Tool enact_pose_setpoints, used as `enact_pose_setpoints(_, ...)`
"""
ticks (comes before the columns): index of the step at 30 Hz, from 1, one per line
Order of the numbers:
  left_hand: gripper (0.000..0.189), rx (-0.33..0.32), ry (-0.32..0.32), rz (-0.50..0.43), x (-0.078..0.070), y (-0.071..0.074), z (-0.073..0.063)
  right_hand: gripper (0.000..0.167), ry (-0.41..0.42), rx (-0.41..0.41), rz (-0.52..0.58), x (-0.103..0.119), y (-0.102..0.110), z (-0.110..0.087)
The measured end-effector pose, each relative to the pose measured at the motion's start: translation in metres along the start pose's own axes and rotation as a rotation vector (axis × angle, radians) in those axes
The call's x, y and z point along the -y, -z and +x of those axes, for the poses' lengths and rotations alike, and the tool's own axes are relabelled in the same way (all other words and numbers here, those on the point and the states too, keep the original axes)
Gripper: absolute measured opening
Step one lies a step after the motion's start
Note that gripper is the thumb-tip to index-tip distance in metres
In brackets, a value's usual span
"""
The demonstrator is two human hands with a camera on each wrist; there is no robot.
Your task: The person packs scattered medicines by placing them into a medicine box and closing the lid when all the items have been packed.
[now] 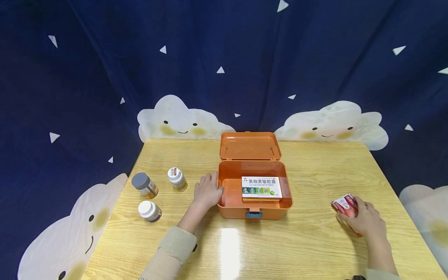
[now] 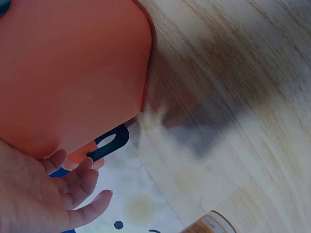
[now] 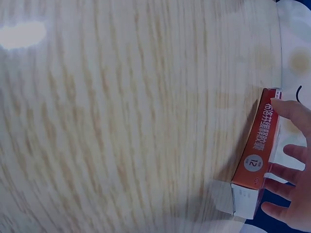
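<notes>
On the table stands an orange storage box [image 1: 226, 212], its lid [image 1: 250, 146] laid back and a blue latch on its front. Inside it, at the right, lies a white and green medicine box [image 1: 261, 187]. My left hand [image 1: 208, 190] rests against the left wall of the storage box, its thumb at the rim; in the left wrist view its fingers [image 2: 80, 194] are loosely bent beside the orange wall. To the right, my right hand [image 1: 370, 221] holds a red medicine box [image 3: 256, 141] between thumb and fingers. Whether that box touches the table, I cannot tell.
At the left of the table stand a grey-capped bottle [image 1: 145, 186], a white-capped bottle [image 1: 149, 211] and another white-capped bottle [image 1: 177, 179]. A dark blue curtain [image 1: 210, 46] with clouds hangs behind the table [image 1: 280, 249] and at its sides.
</notes>
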State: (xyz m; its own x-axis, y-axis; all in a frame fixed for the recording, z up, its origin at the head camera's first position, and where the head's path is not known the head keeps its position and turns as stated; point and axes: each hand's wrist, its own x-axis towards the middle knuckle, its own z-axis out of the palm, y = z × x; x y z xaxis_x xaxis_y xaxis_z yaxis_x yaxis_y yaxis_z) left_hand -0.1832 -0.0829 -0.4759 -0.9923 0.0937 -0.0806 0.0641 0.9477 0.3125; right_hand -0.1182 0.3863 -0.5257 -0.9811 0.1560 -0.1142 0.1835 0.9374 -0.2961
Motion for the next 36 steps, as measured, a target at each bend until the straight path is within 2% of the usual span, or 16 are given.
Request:
enact_pose_setpoints(18,0.043,0.012,0.007,-0.008,-0.001,0.003,-0.001,0.099,-0.037,0.023,0.011,-0.012,-0.009,0.009)
enact_pose_setpoints(36,0.040,0.007,0.000,-0.007,-0.001,0.003,-0.002,0.097,-0.069,0.030,0.034,-0.009,-0.006,0.011)
